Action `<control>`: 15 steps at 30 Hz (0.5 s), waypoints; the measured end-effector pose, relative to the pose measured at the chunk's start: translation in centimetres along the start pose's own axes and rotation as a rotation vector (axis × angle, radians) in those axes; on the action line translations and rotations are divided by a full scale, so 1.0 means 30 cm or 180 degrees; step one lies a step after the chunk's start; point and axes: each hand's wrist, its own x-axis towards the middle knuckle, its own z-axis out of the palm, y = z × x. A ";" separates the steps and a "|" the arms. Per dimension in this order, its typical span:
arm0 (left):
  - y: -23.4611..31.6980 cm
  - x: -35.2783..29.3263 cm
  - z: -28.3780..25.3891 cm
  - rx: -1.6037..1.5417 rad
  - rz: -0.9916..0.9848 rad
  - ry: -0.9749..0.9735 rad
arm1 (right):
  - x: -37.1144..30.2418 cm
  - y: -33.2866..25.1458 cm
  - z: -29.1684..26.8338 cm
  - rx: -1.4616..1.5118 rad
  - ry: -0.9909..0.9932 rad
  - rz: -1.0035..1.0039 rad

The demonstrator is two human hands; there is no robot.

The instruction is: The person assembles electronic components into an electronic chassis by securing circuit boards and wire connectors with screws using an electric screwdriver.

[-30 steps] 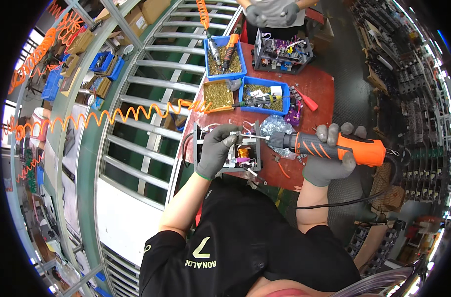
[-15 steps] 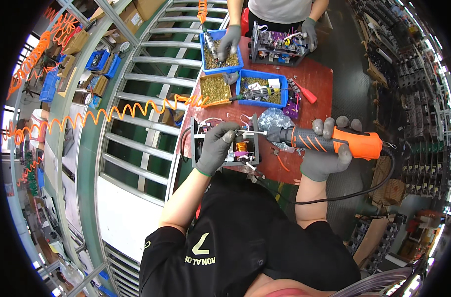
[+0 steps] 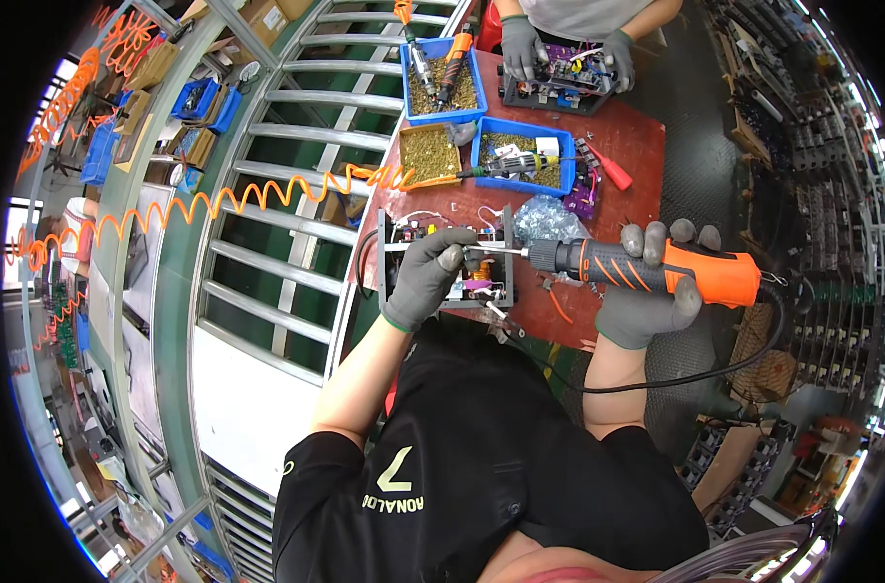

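My right hand (image 3: 637, 313), in a grey glove, is wrapped round an orange and black electric screwdriver (image 3: 608, 264) held level, its bit pointing left. My left hand (image 3: 425, 280), also gloved, has thumb and fingers pinched together at the tip of the bit (image 3: 502, 251). Whatever tiny thing may be between those fingertips is hidden. Beneath them sits an open metal-framed electronic unit (image 3: 507, 284) with wires and a copper-coloured coil, partly covered by my left hand. A black cable (image 3: 690, 386) hangs in a loop from the screwdriver's rear end.
Blue bins (image 3: 571, 189) and a tan tray (image 3: 429, 157) of small brass-coloured parts stand on the red table (image 3: 627, 146). Clear plastic bag (image 3: 544, 220) and red-handled tool (image 3: 612, 169) lie nearby. Across, a co-worker's gloved hands touch another unit (image 3: 559, 95). Roller conveyor (image 3: 292, 165) runs left.
The co-worker's hand has left the far blue bin, where an orange-handled driver now shows, and both their hands are at their unit. My hands keep nearly the same pose at the bit.
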 end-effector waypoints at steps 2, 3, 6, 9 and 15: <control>0.006 -0.005 0.001 0.0016 -0.0010 0.0006 | 0.000 -0.004 0.002 -0.0010 -0.0006 0.0014; 0.014 -0.006 -0.005 0.0301 -0.0031 -0.0003 | -0.001 -0.001 0.001 -0.0047 -0.0006 0.0028; 0.056 -0.016 0.007 0.1197 0.0107 -0.0001 | -0.005 -0.002 0.006 -0.0124 0.0045 0.0096; 0.068 -0.035 0.006 0.2182 0.0479 -0.0012 | -0.017 -0.008 0.041 -0.0288 0.0170 0.0182; 0.042 -0.113 -0.016 0.2505 0.0561 0.0184 | -0.067 0.012 0.101 -0.0517 -0.0140 0.0315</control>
